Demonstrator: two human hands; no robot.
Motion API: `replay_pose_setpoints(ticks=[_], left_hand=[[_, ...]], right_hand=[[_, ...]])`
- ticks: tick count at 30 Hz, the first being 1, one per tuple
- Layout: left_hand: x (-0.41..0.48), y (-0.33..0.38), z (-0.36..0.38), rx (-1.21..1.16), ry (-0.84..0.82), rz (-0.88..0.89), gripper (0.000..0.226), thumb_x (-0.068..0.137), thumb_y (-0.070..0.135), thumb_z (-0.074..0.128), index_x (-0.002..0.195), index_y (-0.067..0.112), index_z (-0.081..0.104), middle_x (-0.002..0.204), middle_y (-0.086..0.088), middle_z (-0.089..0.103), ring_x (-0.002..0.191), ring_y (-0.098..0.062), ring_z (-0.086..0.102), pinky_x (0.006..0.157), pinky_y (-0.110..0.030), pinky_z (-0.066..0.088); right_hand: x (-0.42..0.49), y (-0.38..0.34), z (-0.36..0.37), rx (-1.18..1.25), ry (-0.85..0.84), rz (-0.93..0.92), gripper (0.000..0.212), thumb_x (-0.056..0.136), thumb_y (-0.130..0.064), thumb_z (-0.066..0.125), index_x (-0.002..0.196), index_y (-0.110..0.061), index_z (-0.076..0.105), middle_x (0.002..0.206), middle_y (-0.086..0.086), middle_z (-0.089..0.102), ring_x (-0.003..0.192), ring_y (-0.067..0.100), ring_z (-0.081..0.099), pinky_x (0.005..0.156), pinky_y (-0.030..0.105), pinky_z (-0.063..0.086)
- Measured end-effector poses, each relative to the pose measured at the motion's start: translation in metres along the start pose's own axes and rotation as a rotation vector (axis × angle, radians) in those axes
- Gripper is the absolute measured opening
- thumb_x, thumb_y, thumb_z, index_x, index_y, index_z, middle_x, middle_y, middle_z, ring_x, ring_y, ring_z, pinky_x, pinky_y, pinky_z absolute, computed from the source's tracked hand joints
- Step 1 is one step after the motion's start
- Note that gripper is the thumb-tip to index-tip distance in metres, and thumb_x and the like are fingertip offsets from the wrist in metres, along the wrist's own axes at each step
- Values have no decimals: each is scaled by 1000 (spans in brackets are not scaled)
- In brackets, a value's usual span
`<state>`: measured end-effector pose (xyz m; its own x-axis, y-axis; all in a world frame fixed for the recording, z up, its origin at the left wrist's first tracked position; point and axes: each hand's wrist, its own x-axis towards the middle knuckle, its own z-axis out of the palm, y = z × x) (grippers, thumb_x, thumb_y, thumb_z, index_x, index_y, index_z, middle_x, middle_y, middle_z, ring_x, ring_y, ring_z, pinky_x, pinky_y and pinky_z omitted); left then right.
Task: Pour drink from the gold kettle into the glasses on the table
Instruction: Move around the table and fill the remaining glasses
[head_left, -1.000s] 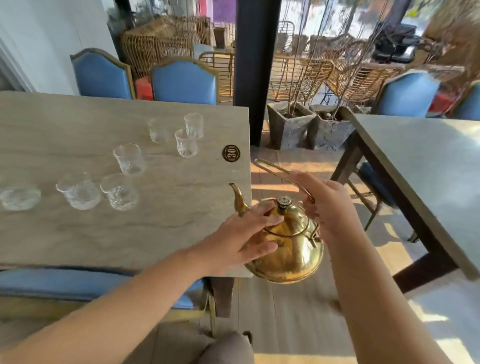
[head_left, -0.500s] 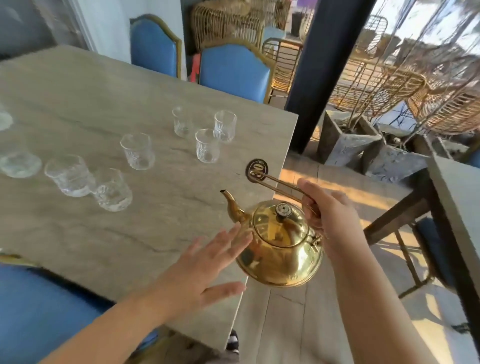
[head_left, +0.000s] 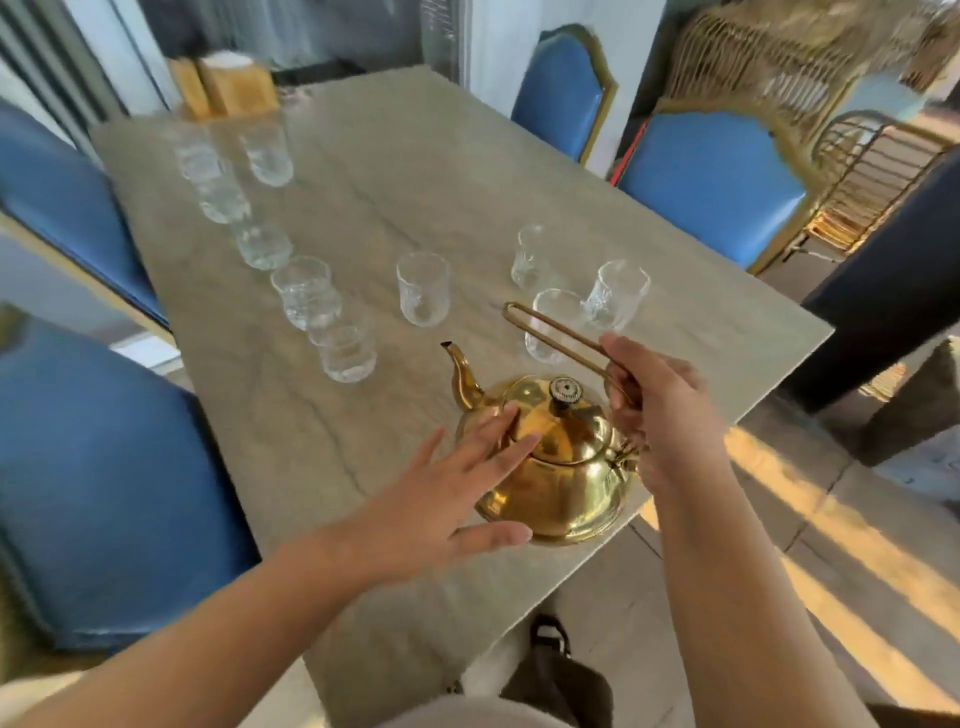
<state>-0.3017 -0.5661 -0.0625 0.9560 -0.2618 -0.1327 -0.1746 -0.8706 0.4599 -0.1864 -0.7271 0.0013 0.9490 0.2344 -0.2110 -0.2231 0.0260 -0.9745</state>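
Note:
The gold kettle hangs over the near right corner of the stone table, spout pointing left and away. My right hand grips its thin looped handle. My left hand is spread with straight fingers, fingertips at the kettle's lid side. Several clear glasses stand on the table: a row running up the left side, one in the middle, and three near the handle.
Blue padded chairs stand along the left and far right of the table. A wooden napkin holder sits at the far end. A dark pillar and wicker chairs lie to the right.
The view has swung left and the kettle now hangs over the table corner. My left hand, which had come off the kettle, is back at its lid side with fingers spread.

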Motion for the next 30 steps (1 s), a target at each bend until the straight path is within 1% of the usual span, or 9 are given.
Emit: replay_pose_setpoints(ticks=[4,8,11,15,19,22,24,28,30], left_hand=[[22,18,7,-54,81,-163,72,86,69,24,139,49,-19,148,22,-34,135,9,-29,109,-26,-22],[45,34,12,-92,194,-274,72,86,66,29,143,45,-10,152,20,-27,139,6,-22,111,-29,-20],[58,44,14,-142,282,-323,72,86,66,31,145,44,-3,154,20,-20,140,6,-20,112,-30,-18],[70,50,14,-171,307,-393,74,85,66,33,145,44,-4,156,18,-17,140,5,-20,115,-31,-14],[74,44,8,-198,296,-432,81,84,65,41,147,41,-3,157,16,-16,142,1,-16,116,-33,-12],[72,36,4,-217,290,-445,88,82,64,49,148,39,-4,157,17,-17,143,0,-13,117,-32,-11],[69,28,2,-224,290,-438,93,81,64,52,149,39,-6,156,20,-18,144,0,-11,118,-33,-9],[63,10,-10,-249,289,-408,99,79,62,59,148,39,-8,155,23,-18,143,3,-11,118,-34,-8],[60,1,-19,-261,280,-384,100,78,61,60,148,40,-9,155,23,-17,142,4,-12,118,-33,-9]], right_hand=[[37,-13,-10,13,-159,40,40,85,-23,64,51,-13,47,40,-4,39,30,6,27,35,17,24],[64,-24,-20,12,-296,57,37,86,-21,63,54,-12,46,44,-2,37,30,5,28,34,15,22],[78,-29,-25,6,-359,66,35,86,-21,61,56,-11,46,41,-4,40,32,6,24,37,19,17],[90,-32,-24,18,-400,90,35,86,-20,60,55,-11,48,45,-2,44,32,7,23,42,25,13],[97,-30,-18,11,-466,81,37,87,-18,58,52,-10,48,45,0,39,33,7,23,40,23,16],[99,-28,-11,-48,-542,51,38,88,-18,56,52,-9,50,38,-2,30,35,11,22,44,26,18],[101,-27,-5,-50,-578,48,34,88,-16,54,55,-8,51,36,-4,29,36,11,22,46,27,19],[105,-32,13,-52,-628,57,17,72,-21,53,60,-8,56,39,-5,31,38,12,25,47,29,19],[108,-36,23,-61,-640,43,15,69,-21,51,64,-8,57,40,-5,32,38,12,27,47,28,21]])
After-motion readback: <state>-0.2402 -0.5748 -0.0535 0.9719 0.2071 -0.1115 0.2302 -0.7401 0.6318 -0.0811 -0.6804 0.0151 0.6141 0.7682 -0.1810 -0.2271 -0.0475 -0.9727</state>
